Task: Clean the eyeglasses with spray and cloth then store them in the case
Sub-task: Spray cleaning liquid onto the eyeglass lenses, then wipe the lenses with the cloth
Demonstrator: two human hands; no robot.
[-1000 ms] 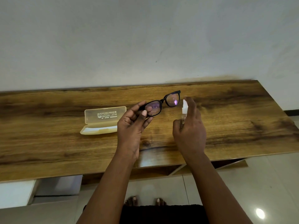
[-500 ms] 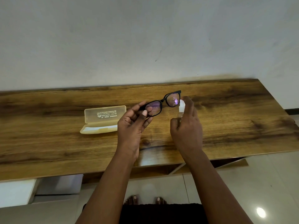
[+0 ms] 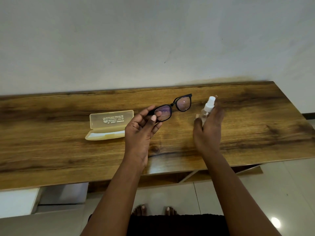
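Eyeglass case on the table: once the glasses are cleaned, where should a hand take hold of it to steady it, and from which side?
Grip the eyeglass case by its shallow base tray, from the near long edge. Its lid stands open on the far side, so approaching there could knock it shut.

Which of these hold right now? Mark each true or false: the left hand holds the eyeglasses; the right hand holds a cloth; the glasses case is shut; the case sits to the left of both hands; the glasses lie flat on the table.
1. The left hand holds the black eyeglasses. True.
2. The right hand holds a cloth. False: it holds a small clear spray bottle with a white nozzle.
3. The yellow glasses case is shut. False: its lid stands open.
4. The case sits to the left of both hands. True.
5. The glasses lie flat on the wooden table. False: they are held up by one end of the frame.
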